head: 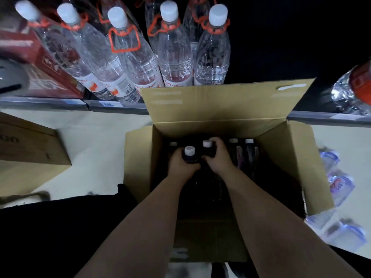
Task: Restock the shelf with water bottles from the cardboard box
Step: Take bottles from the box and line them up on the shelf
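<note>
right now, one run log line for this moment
stage: picking from cardboard box | left hand: gripping bottle | right hand: gripping second bottle | shelf: partly stocked

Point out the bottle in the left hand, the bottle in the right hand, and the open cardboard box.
Left-hand bottle (pixel 189 151): head view, white cap.
Right-hand bottle (pixel 207 143): head view, white cap.
Cardboard box (pixel 220 103): head view, raised far flap.

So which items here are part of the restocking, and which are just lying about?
Part of the job:
- open brown cardboard box
- white-capped bottle in left hand
- white-capped bottle in right hand
- shelf edge

Lying about:
- closed brown carton
- red box
- shrink-wrapped bottle packs
</note>
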Demonstrator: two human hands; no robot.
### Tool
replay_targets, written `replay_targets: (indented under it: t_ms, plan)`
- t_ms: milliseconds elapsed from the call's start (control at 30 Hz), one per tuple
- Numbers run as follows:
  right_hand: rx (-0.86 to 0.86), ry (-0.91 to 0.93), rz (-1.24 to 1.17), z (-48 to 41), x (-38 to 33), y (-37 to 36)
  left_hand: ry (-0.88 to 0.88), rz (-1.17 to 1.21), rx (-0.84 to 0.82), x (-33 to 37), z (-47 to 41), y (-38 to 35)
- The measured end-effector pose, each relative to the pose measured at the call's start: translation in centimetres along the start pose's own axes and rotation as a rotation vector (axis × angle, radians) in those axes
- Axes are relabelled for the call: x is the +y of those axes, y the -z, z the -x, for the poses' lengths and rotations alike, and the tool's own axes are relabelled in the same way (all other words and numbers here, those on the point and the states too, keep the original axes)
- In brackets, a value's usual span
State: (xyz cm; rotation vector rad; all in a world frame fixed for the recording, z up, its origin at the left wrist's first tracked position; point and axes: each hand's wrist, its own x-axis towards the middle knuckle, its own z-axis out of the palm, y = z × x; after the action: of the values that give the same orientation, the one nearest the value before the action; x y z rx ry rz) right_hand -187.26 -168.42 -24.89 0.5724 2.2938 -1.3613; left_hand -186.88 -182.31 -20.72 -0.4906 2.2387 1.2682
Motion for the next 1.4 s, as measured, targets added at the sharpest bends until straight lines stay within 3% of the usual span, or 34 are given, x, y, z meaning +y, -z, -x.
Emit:
replay_targets:
  t_ms: [133,300,400,633,867,1033,1167,1300,1400]
  plan:
    - [0.086,0.034,-0.068,3.6,0.1,1.2,0.001,0.071,0.010,-0.3,2.5,-0.4]
    - [0.008,-0.007,-0.175,6.4,-0.4,1.6,0.009,0.006,-0.025,-1.3,3.5,-0.3]
    - [0.048,-0.001,-0.060,6.6,0.2,0.7,0.033,-0.047,-0.102,-1.8,3.2,-0.2]
    - [-0.085,-0.091,-0.166,7.0,2.0,1.3,0.057,-0.116,-0.270,-4.5,2.0,-0.2]
    - [0.011,-0.065,-0.204,7.0,1.3,1.3,0.150,0.144,-0.129,-4.8,1.8,-0.2]
    - [0.119,-0.007,-0.363,8.0,-1.9,4.4,0.034,0.187,-0.064,-0.8,2.7,1.5]
    - [0.203,-0.028,-0.594,10.9,-5.5,8.3,0.007,0.240,-0.125,4.4,5.5,4.1]
    - [0.177,0.090,-0.838,15.1,-9.9,12.9,-0.064,0.333,-0.238,9.9,9.4,7.7]
    - [0.098,0.173,-0.951,17.6,-13.5,15.8,-0.139,0.546,-0.434,13.9,12.8,9.5]
